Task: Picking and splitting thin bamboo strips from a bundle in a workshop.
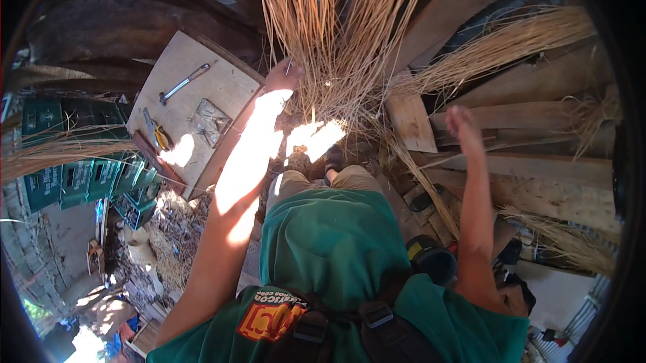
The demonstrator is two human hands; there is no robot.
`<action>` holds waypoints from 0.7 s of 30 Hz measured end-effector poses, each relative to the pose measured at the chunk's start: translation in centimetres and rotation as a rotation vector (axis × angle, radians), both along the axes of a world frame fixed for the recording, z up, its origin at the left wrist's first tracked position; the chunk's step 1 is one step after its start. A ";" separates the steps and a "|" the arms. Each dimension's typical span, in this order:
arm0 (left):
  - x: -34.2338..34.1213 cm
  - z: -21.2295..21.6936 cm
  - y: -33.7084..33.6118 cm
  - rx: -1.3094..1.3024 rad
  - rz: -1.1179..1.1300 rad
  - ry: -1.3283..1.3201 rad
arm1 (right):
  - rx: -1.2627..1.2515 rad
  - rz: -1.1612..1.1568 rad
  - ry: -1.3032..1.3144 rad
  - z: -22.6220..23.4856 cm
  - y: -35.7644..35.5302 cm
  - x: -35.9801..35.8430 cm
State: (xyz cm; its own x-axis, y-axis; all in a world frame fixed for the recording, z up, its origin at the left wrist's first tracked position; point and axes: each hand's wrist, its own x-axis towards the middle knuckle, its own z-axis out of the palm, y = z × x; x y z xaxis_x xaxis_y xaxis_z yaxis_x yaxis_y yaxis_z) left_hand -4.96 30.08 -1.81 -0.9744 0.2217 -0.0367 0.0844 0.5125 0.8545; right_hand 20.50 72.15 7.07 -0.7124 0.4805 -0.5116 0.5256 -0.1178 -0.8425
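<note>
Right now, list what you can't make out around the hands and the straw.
- Left hand: fingers buried in the straw; grip unclear.
- Right hand: blurred; looks empty, but finger pose is uncertain.
- Straw tops: cut off by the upper edge.
- Board: small packet too small to identify.
- Feet: hidden by glare and the green shirt.

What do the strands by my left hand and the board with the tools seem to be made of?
The strands look like dried plant fibre, perhaps reed or rattan: thin, straw-coloured, matte, stiff. The left hand touches them. The board looks like bare plywood: pale, flat, unpainted. The wrench on it appears to be shiny metal.
</note>
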 end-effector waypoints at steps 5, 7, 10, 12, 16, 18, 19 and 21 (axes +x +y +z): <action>2.1 1.7 0.0 -0.227 0.086 -0.134 | -0.106 0.099 -0.280 -9.5 -6.5 10.5; 5.0 -3.0 -6.8 -0.208 0.008 -0.276 | -0.189 0.222 -0.394 -10.9 -10.2 12.1; 12.9 2.4 -8.4 0.542 -0.107 -0.242 | -0.198 0.425 -0.352 -16.5 -11.7 17.3; 17.9 0.7 -13.1 0.397 0.018 -0.121 | -0.168 0.426 -0.468 -14.9 -14.9 15.6; 24.4 4.9 -18.7 -0.053 0.422 -0.456 | -0.187 0.502 -0.449 -15.0 -17.1 12.3; 26.9 4.6 -22.9 0.067 0.559 -0.470 | -0.065 0.608 -0.357 -13.9 -19.5 8.6; 27.7 4.4 -24.8 0.185 0.662 -0.494 | -0.050 0.626 -0.352 -14.2 -20.7 6.7; 28.9 3.9 -28.7 0.296 0.753 -0.427 | -0.296 0.703 0.088 -15.6 -23.6 2.2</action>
State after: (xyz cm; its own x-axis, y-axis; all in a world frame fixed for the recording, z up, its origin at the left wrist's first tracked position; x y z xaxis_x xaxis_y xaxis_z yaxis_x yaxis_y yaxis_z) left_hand 23.98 1.39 2.05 -0.7820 -0.4095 -0.4698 -0.5368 0.0594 0.8416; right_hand 22.68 48.55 -8.49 -0.8436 -0.2493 -0.4755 0.4928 -0.0081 -0.8701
